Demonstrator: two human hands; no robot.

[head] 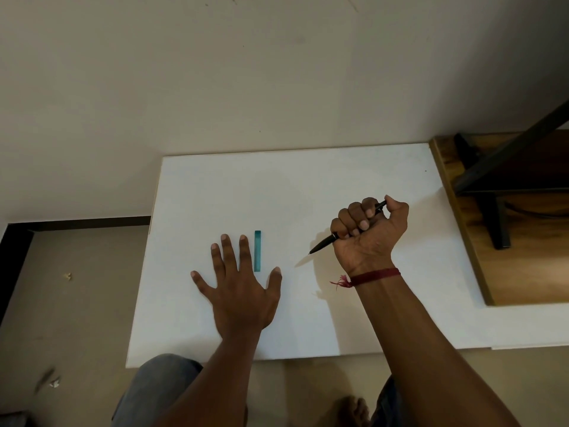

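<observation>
The left hand (238, 291) lies spread flat on the white board (308, 186), just beside a teal ruler (257, 251). At centre right, the right hand (368, 232) grips a black pen (323, 243) in its fist.

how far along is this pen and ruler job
Done: the white sheet is laid out and the teal ruler lies on it, beside the flat left hand. In hand: the right hand grips the black pen in a fist, tip angled down toward the sheet. Left: no line shows on the sheet, and nothing holds the ruler, so marking looks not yet begun.
</observation>
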